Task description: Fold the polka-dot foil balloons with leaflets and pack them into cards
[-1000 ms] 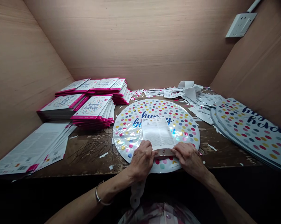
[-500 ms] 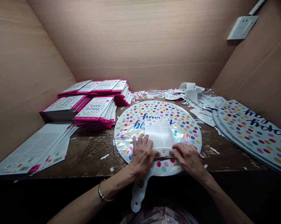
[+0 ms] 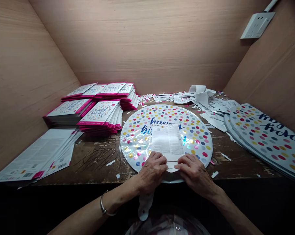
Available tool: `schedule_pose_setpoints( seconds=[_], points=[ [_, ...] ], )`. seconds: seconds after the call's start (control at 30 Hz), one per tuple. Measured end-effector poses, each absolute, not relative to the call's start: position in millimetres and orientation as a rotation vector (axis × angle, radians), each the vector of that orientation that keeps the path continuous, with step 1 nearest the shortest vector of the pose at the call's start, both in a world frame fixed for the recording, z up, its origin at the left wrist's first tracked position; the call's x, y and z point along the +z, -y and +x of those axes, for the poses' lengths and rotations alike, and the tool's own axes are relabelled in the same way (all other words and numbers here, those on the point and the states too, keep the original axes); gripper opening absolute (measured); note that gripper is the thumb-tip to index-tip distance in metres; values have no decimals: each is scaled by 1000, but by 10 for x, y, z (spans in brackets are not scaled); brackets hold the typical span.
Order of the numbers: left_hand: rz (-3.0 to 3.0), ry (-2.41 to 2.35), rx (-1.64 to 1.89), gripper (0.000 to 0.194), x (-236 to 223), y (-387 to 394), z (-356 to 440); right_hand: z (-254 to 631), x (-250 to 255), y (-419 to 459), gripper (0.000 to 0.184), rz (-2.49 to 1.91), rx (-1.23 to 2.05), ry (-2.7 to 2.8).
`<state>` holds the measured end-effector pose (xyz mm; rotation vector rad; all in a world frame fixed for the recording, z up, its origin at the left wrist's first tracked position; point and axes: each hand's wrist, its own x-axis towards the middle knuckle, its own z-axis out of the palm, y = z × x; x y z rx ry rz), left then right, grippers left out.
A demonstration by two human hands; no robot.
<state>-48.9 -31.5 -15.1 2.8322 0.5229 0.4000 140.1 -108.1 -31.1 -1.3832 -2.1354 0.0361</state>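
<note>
White paper sheet, printed with text and a barcode, lying flat across the middle of a round foil balloon decorated with coloured dots and blue lettering. The balloon rests at the front of a worn wooden bench, and its narrow tail hangs over the bench edge toward the person.

Left hand and right hand lie palm-down side by side at the lower end of the sheet, fingers closed together, with a small white tab showing between them. Neither hand is spread open; whether the fingers pinch the paper or only press on it cannot be told. A metal bangle circles the left wrist.

Progress as shown: several stacks of pink-edged packets stand at the left of the bench, beside a fanned pile of printed cards. At the right lies an overlapping pile of loose dotted balloons, with no sheets visible on their upper faces.

Surroundings: curled white paper strips heap up behind the balloon, and small paper scraps lie just beside it. Wooden panels enclose the bench on three sides, with a wall socket on the right panel.
</note>
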Motion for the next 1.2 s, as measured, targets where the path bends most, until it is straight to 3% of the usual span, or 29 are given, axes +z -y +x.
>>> schedule_pose_setpoints(
  seconds=[0.17,0.3,0.57,0.63,0.73,0.9,1.03,1.2],
  points=[
    [2683,-877,432,25,-114,295,-388,1358,-335,1016,25,-1626,84,2033],
    [2650,-1192,226,19,-82,259,-322,1266,-367,953,23,-1843,71,1875],
    [2764,-1285,285,25,-68,204,-324,1245,-335,916,11,-1883,-207,1836],
    [2757,-1252,272,21,-59,243,-348,1240,-327,996,9,-1751,-179,1952],
    [2785,-1133,202,13,-45,409,-436,1212,-360,1219,21,-1556,-151,2104],
    [2963,-893,192,46,-109,834,-636,1190,-491,1572,31,-1392,-366,2111],
    [3093,-753,213,29,-155,976,-720,1242,-509,1655,37,-1297,-415,2117],
    [3079,-510,605,31,48,817,-680,1415,-240,1633,35,-1223,-408,2057]
  ],
)
